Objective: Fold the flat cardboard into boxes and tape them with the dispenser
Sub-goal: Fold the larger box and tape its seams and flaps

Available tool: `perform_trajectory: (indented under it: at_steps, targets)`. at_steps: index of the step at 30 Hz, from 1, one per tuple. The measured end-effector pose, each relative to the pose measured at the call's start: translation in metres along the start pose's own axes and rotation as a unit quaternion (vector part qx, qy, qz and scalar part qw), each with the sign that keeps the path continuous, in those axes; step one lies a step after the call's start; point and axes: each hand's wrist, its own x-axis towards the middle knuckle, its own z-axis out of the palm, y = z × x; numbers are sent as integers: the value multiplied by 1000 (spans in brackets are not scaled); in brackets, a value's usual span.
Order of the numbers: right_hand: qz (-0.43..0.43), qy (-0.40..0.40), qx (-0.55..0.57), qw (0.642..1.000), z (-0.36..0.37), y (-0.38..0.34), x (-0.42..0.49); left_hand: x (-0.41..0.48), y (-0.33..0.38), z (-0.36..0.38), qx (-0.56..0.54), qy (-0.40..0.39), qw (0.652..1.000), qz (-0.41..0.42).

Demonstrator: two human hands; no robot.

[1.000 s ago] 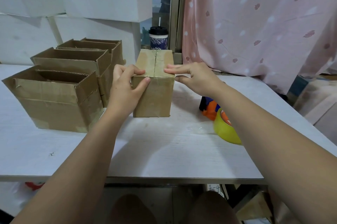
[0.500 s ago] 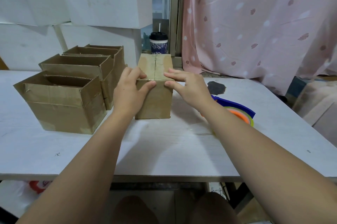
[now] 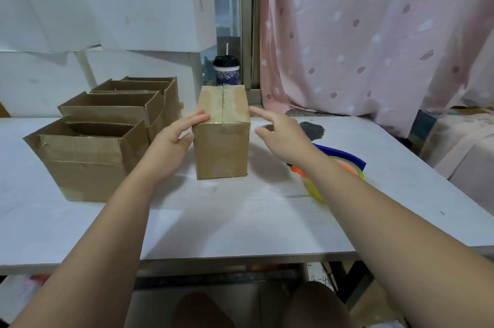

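Head view: right hand [image 3: 283, 138] now off box [image 3: 222, 151], left hand [image 3: 173, 140] still there

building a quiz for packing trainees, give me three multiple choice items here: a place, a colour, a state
1. Where is the tape dispenser? A) inside an open box B) right of the closed box C) on the floor
2. What colour is the curtain? A) pink B) green C) black
3. How is the closed box's top? A) flaps standing open B) torn off C) flaps shut
Answers: B, it lies at that box's right; A, the cloth is pink; C, the flaps meet at a seam.
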Motion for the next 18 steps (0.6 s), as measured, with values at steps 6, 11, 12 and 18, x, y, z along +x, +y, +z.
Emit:
perform_trajectory:
  at_steps: [6, 11, 12, 18]
  targets:
    - [138, -37, -272, 952, -38, 32, -32, -6, 3, 16, 74, 34, 997, 13]
    - [189, -150, -291, 926, -71, 45, -42, -9, 14, 33, 82, 83, 993, 23]
    - [193, -183, -294, 918, -75, 46, -44, -9, 16, 35, 67, 65, 995, 22]
    - [174, -222, -124, 951, -88, 66, -45, -9, 25, 43, 94, -64, 993, 17]
